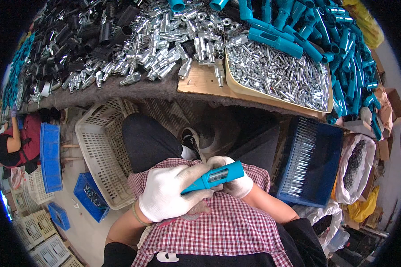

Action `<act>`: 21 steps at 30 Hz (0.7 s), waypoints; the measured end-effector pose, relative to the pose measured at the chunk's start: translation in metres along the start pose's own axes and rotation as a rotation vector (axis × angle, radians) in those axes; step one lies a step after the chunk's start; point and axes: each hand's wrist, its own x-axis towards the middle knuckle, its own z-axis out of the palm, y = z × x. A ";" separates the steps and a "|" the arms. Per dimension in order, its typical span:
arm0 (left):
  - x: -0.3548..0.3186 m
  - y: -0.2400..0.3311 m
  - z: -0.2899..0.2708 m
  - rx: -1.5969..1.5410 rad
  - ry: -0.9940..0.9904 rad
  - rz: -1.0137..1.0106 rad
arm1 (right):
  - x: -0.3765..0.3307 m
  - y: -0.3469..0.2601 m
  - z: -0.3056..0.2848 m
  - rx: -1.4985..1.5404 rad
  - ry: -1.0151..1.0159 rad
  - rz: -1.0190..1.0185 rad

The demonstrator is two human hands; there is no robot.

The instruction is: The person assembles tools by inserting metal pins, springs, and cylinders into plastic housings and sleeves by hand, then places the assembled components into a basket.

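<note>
- Left hand [169,191], white-gloved, closes round the narrow end of a teal part [234,171] above the checked apron [218,227]
- Right hand [241,184], gloved too, curls behind its wide end, fingers partly hidden
- The part: smooth, tubular, with a slotted window
- Well beyond: the surface [133,91] edge, fuzzy grey cloth, heaped with shiny fittings [158,49]
- Lap space between pierced pale crate [91,147] and blue crate [330,151]
</note>
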 end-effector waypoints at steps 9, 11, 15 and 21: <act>-0.002 0.005 0.001 0.030 -0.067 -0.076 | -0.003 -0.011 0.009 -0.016 0.112 0.149; -0.002 0.003 0.003 0.035 -0.049 -0.043 | -0.003 -0.006 0.009 -0.024 0.140 0.163; -0.003 0.004 0.004 0.035 -0.095 -0.051 | 0.000 0.007 0.002 -0.099 0.142 0.098; -0.008 -0.001 0.008 0.047 -0.058 -0.005 | -0.001 0.002 0.012 -0.019 0.227 0.195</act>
